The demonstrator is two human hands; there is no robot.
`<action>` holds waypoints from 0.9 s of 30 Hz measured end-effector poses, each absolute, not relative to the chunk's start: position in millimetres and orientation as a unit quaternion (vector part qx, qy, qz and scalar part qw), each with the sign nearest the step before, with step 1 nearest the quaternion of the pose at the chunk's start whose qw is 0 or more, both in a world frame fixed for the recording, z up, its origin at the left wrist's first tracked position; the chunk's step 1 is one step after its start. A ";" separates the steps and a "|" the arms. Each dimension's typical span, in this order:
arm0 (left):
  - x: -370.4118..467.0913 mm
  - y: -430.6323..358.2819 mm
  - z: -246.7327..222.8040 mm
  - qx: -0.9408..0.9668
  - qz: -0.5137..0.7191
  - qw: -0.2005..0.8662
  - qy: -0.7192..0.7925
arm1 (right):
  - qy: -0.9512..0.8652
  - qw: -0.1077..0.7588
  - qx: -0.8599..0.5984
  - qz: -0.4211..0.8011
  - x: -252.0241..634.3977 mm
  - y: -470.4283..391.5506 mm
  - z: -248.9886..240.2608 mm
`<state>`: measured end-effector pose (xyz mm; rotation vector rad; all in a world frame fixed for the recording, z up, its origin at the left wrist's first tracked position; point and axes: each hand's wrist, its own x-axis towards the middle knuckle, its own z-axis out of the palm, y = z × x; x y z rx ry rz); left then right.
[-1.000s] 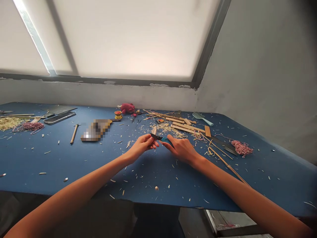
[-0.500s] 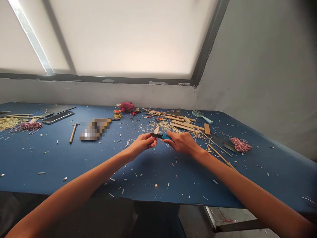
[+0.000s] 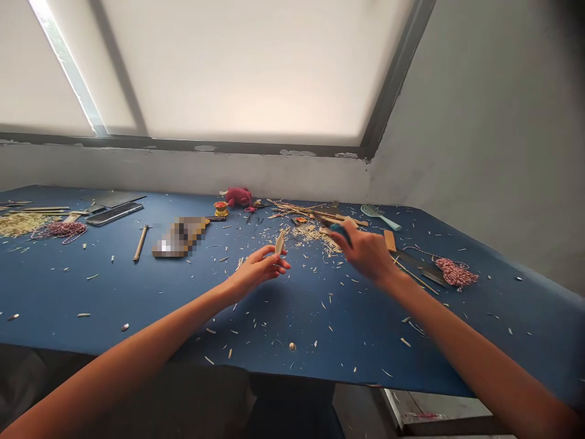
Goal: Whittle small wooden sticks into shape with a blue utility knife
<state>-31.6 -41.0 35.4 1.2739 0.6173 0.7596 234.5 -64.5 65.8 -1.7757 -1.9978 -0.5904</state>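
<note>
Between thumb and fingers, my left hand (image 3: 258, 271) pinches a small pale piece of wood (image 3: 280, 242) that points upward and narrows at its top. My right hand (image 3: 368, 250) is closed around the blue handle of a knife (image 3: 339, 230), up and to the right of the wood and apart from it. The knife's dark blade is blurred and points to the upper left. Beneath the knife lie pale shavings (image 3: 311, 231) and several wooden strips (image 3: 320, 210), partly hidden by my right hand.
The blue table (image 3: 183, 317) is strewn with shavings. On the right are a red-and-white cord bundle (image 3: 457, 272) and a mint hairbrush (image 3: 381, 215). A red plush toy (image 3: 238, 196) sits at the back. To the left lie a hammer-like tool (image 3: 141, 244) and another cord bundle (image 3: 61, 230).
My right hand has moved the knife away from the wood, to the right and slightly up. My left hand still holds the wood, with its other fingers looser.
</note>
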 end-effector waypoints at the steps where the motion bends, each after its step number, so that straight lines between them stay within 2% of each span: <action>1: -32.0 -42.8 35.8 0.563 0.335 0.700 0.284 | -0.745 0.190 -0.605 -0.206 221.0 -67.7 61.5; 5: -33.4 -48.2 39.4 0.578 0.331 0.690 0.282 | -0.811 0.170 -0.529 -0.184 191.6 -78.3 47.1; 13: -35.5 -47.0 36.5 0.661 0.300 0.647 0.233 | -0.840 0.156 -0.499 -0.142 188.9 -81.2 42.5; 23: -37.2 -39.1 53.0 0.663 0.226 0.676 0.228 | -0.863 0.124 -0.452 -0.188 203.4 -65.0 56.0; 25: -43.1 -46.6 55.8 0.667 0.195 0.684 0.223 | -0.834 0.107 -0.507 -0.190 220.9 -56.5 67.6; 27: -54.5 -57.7 54.8 0.678 0.133 0.689 0.216 | -0.740 0.099 -0.635 -0.196 252.2 -49.0 81.9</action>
